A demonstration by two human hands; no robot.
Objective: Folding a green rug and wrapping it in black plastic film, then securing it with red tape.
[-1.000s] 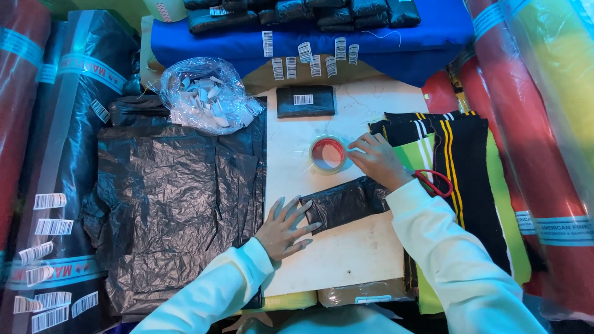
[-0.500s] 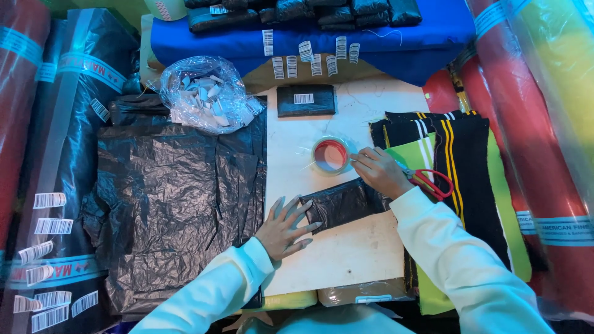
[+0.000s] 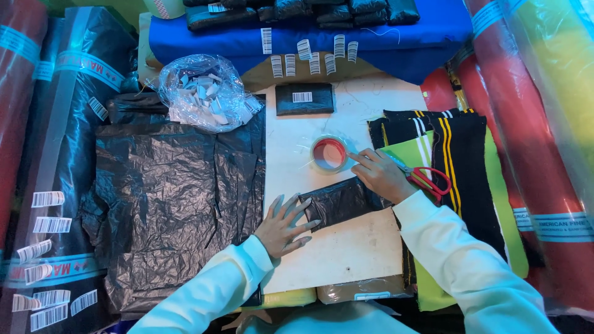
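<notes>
Sliding seemingly nearer the tape roll (image 3: 329, 154), right hand (image 3: 382, 176) now touches it.

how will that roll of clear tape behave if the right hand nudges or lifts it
The tape roll lies flat on the white board, so a nudge from the right hand would probably slide it, not roll it. It looks like a stiff hollow ring, likely light. Stood on edge, it could roll away.

Single head view, steeply downward, close over white board (image 3: 346, 247)
</notes>
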